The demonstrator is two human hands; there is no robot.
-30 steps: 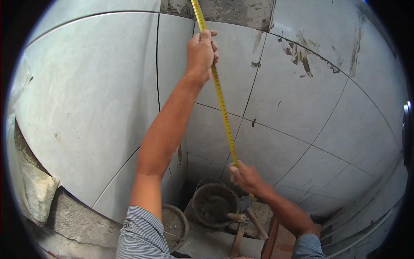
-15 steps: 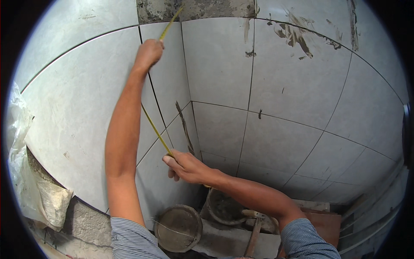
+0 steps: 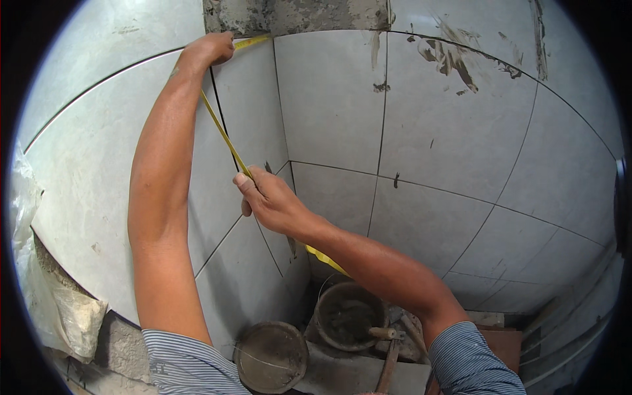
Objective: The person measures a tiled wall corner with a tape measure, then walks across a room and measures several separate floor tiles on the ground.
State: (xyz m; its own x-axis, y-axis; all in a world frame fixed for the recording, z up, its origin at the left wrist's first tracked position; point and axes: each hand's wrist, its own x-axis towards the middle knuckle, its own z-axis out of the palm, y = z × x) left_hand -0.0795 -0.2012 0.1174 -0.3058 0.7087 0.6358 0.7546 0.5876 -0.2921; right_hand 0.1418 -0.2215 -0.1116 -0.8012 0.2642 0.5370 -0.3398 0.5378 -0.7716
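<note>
A yellow measuring tape (image 3: 224, 133) runs between my two hands in front of the tiled walls. My left hand (image 3: 209, 50) is closed on its upper part, at the top of the left wall's tiles. From there the tape's end piece (image 3: 253, 41) reaches the wall corner, just under the bare strip. Lower down, my right hand (image 3: 272, 201) pinches the tape between thumb and fingers. Another yellow stretch (image 3: 327, 261) shows below my right forearm, over the buckets. Light grey wall tiles (image 3: 332, 99) meet at the corner, with dark joints.
Bare rough wall (image 3: 309, 16) shows above the tiles. Below stand a bucket of grey mortar (image 3: 349, 319) and a round, dirty pail (image 3: 271, 355). A wooden-handled tool (image 3: 388, 365) lies beside them. Clear plastic sheeting (image 3: 29, 263) hangs at the left, near a pale sack (image 3: 82, 319).
My left hand has moved up and left, and the tape's free end has swung down to the corner. My right hand has risen with the tape. The yellow stretch beneath my forearm shows more.
</note>
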